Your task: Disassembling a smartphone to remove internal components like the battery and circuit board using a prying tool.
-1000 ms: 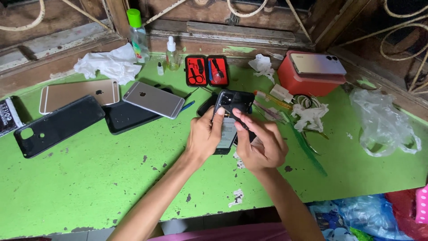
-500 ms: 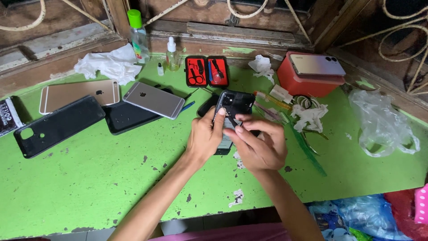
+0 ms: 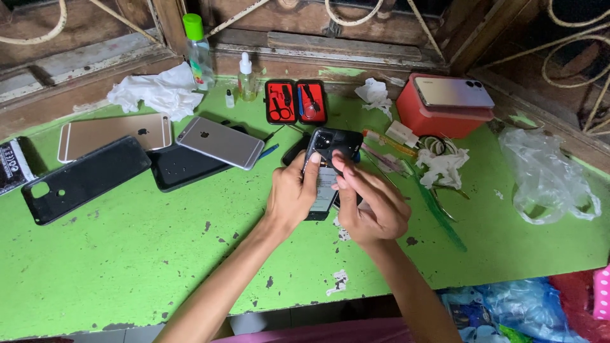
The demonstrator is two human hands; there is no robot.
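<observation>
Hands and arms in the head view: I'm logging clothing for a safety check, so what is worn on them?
Nothing shows on either: the left hand and right hand are gloveless, without visible rings or watch, and both forearms are bare, with no sleeves in view.

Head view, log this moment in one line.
left hand: holds black phone | right hand: fingers on it | surface: green table

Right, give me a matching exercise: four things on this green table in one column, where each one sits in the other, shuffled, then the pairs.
Things:
1. dark phone
2. red box
3. open tool case
4. clear plastic bag

Places:
A. far right of the table
B. under a pale phone
C. between the left hand and right hand
D. at the back edge, beside a dropper bottle

Pairs: 1-C, 2-B, 3-D, 4-A
</observation>
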